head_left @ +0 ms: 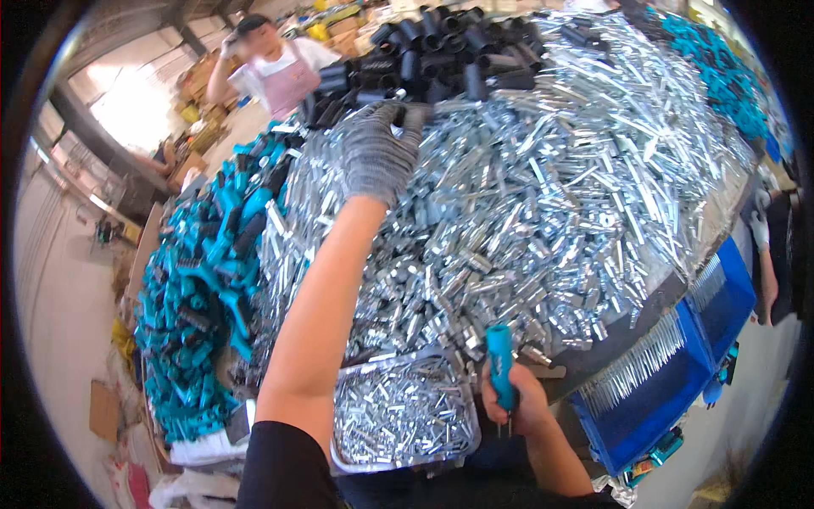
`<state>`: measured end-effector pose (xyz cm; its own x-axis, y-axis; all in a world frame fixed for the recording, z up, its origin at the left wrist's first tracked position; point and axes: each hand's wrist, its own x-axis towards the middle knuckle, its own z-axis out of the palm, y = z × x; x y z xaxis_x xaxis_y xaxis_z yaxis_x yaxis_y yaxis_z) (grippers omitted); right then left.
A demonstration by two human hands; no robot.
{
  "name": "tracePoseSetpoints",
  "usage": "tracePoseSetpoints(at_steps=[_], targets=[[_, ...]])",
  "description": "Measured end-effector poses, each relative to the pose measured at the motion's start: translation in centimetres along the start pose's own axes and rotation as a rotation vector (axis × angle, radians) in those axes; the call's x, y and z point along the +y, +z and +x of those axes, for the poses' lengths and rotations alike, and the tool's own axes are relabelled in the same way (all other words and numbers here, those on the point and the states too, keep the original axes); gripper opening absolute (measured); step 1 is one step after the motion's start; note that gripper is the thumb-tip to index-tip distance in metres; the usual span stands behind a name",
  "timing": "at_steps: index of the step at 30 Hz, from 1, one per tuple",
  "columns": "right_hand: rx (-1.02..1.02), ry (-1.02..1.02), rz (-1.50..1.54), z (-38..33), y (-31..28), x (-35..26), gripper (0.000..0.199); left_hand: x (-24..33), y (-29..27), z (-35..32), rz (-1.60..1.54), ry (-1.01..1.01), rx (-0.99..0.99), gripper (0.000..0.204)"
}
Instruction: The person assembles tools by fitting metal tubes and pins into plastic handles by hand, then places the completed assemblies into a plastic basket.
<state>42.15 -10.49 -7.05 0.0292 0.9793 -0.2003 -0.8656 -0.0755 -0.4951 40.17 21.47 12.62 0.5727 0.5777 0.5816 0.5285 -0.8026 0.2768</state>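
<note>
Right hand gripping a teal handle; gloved left hand reaching into black tubes.

I see my right hand (519, 399) clamped around a teal handle (500, 365), held upright near the tabletop's (619, 327) front edge, just right of a metal tray (405, 416) of small silver parts. My left hand (379, 153), in a grey glove, stretches far across a heap of silver metal parts (543, 204), its fingers closing on the black tubes (441, 51) at the far edge. Teal handles (203, 280) are piled at left. A blue bin (678, 373) sits at right. A person in a pink apron (284, 72) stands beyond.
</note>
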Motion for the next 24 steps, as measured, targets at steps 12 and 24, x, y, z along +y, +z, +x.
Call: tracePoseSetpoints(at_steps=[12, 24], targets=[[-0.376, 0.304, -0.460, -2.8, 4.5, 0.8, 0.046, 4.3, -14.3, -29.4, -0.820, -0.356, -0.665, 0.045], [-0.417, 0.698, -0.395, -5.9, 12.7, 8.8, 0.045, 4.1, -19.2, -36.3, -0.314, 0.010, -0.723, 0.030]])
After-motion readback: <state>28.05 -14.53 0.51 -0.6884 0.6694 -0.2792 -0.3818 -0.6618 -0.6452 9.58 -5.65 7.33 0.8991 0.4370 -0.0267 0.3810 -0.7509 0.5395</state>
